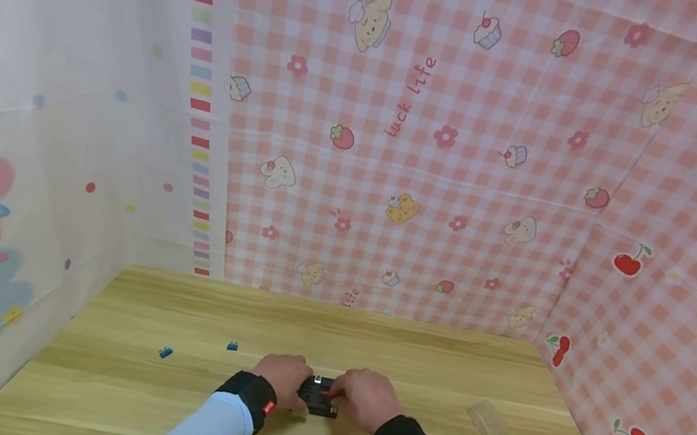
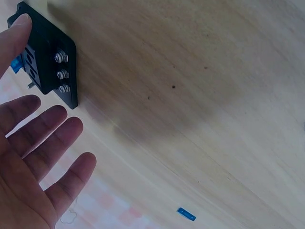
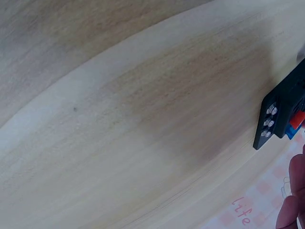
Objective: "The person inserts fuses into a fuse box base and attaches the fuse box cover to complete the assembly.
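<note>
A black fuse block with screw terminals along its edge lies on the table between both hands. My left hand is at its left side; in the left wrist view the thumb presses on the block while the other fingers extend, spread, past its far end. My right hand pinches a small red fuse at the block's right part. Beside the red piece, a blue fuse shows at the block. Most of the right hand is outside the right wrist view.
Two small blue fuses lie on the table to the left, one nearer and one farther. A clear plastic box or lid lies to the right. Patterned cloth hangs along the table's back and sides.
</note>
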`<control>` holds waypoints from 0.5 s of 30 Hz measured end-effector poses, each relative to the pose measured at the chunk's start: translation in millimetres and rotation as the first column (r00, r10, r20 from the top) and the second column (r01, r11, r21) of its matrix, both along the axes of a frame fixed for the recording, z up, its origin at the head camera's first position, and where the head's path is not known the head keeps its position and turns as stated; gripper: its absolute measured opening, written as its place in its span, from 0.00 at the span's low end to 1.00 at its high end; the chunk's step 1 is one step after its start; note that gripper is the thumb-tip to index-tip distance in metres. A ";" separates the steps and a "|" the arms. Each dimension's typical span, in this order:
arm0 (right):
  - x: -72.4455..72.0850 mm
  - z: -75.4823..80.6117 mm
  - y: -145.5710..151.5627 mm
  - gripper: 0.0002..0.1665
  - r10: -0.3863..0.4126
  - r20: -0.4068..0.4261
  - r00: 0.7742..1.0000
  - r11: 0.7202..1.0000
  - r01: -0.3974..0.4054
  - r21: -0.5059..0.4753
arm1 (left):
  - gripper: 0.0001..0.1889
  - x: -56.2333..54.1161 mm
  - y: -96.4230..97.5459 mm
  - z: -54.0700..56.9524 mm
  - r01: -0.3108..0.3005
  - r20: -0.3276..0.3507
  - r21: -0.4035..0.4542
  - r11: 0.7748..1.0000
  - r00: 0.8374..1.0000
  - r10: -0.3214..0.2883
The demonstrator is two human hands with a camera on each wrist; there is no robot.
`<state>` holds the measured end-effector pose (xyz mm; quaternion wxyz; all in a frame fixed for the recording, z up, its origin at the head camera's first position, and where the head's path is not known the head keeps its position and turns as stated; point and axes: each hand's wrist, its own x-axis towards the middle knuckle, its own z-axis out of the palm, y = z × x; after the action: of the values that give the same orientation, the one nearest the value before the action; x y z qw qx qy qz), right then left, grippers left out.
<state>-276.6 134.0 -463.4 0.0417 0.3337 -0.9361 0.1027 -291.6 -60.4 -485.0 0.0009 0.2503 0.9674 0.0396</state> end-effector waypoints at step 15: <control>-2.5 1.9 10.8 0.04 -0.065 -0.002 0.998 0.997 0.065 -0.031 | 0.25 5.3 7.4 3.7 0.002 0.018 -0.017 1.000 1.000 -0.001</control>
<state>-279.1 144.8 -461.5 0.0515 0.3028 -0.9447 0.1153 -286.3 -53.1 -481.3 0.0117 0.2506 0.9674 0.0337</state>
